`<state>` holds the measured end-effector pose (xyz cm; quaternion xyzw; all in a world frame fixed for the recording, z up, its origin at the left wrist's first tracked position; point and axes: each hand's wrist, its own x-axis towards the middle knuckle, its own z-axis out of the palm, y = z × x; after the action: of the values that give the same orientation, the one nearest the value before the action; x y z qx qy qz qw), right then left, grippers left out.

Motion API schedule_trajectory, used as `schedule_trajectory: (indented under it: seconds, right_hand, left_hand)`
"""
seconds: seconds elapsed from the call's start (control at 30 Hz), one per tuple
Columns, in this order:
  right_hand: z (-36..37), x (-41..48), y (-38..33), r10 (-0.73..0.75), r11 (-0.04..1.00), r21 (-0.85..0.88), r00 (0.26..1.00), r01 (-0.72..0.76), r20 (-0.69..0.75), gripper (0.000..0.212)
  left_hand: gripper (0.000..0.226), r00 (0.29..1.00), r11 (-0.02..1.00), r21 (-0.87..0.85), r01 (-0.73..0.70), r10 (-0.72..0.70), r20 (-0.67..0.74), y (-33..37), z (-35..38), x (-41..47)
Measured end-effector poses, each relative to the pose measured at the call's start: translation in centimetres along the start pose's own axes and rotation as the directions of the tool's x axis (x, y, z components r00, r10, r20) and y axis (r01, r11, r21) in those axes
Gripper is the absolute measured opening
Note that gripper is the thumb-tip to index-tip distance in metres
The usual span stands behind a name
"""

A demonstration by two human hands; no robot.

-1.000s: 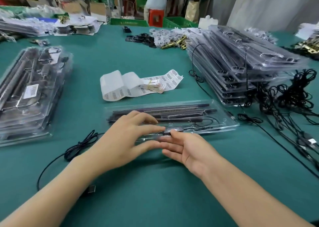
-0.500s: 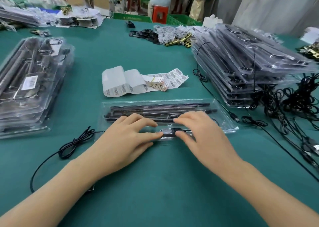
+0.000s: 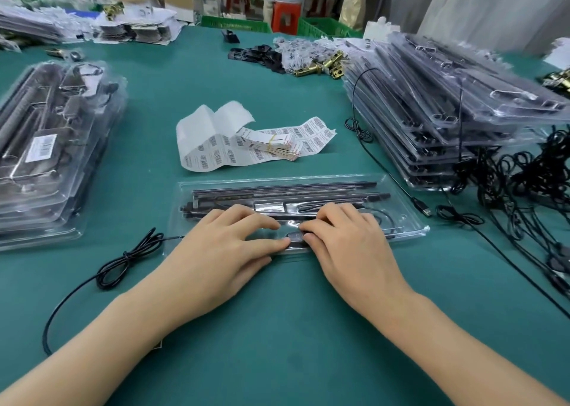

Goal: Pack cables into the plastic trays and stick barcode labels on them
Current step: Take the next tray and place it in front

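A clear plastic tray (image 3: 404,220) lies across the green table in front of me, holding long dark bars and a black cable. My left hand (image 3: 222,251) and my right hand (image 3: 348,245) both rest palm down on its near edge. Their fingertips meet at a small black part (image 3: 295,236) of the cable and press it into the tray. A strip of barcode labels (image 3: 262,143) lies just behind the tray. A black cable (image 3: 123,263) trails out of the tray's left end, coiled on the table.
Packed trays (image 3: 52,152) with a label on top are stacked at the left. A taller stack of trays (image 3: 447,109) stands at the right, with a tangle of black cables (image 3: 524,189) beside it. Brass parts (image 3: 320,66) and boxes lie at the far edge.
My right hand turned palm down and moved onto the tray's near edge, closing in on my left hand until the fingertips met. My left hand stayed in place.
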<state>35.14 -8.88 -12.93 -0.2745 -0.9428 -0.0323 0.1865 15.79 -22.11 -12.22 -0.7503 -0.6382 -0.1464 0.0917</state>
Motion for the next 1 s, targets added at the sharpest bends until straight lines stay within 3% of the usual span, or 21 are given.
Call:
schedule_trajectory:
  seconds: [0.13, 0.23, 0.33, 0.43, 0.57, 0.8, 1.0]
  right_hand:
    - [0.0, -0.1, -0.2, 0.008, 1.000, -0.007, 1.000, -0.008, -0.025, 0.025]
    - [0.2, -0.7, 0.3, -0.017, 1.000, 0.011, 0.999, 0.017, -0.040, 0.029]
    - [0.3, -1.8, 1.9, -0.019, 0.981, 0.193, 0.999, 0.025, -0.031, 0.030]
    - [-0.2, -2.7, 4.8, 0.131, 0.938, 0.334, 0.987, -0.092, -0.097, 0.034]
    - [-1.1, -4.5, 9.9, 0.322, 0.939, 0.171, 0.938, -0.298, -0.132, 0.032]
    - [-0.8, -5.5, 11.6, 0.285, 0.957, -0.008, 0.946, -0.289, -0.154, 0.032]
    - [-1.4, -5.5, 11.9, 0.281, 0.959, -0.015, 0.955, -0.284, -0.097, 0.036]
  left_hand:
    - [0.030, 1.000, 1.000, 0.021, -0.013, 0.013, 0.000, 0.0, -0.1, 0.3]
    - [0.037, 1.000, 0.999, 0.036, -0.021, 0.021, 0.009, 0.0, -0.3, 0.4]
    - [0.038, 1.000, 0.999, 0.035, -0.019, 0.019, 0.017, 0.2, -0.4, 0.3]
    - [0.039, 1.000, 1.000, 0.020, -0.008, 0.008, 0.018, 0.2, -0.6, 0.4]
    - [0.039, 1.000, 1.000, 0.015, -0.007, 0.007, 0.020, 0.2, -0.6, 0.4]
    - [0.038, 0.999, 1.000, 0.009, 0.001, -0.001, 0.041, 0.0, -0.4, 0.4]
    - [0.039, 0.999, 1.000, -0.016, 0.011, -0.010, 0.049, 0.1, -0.5, 0.5]
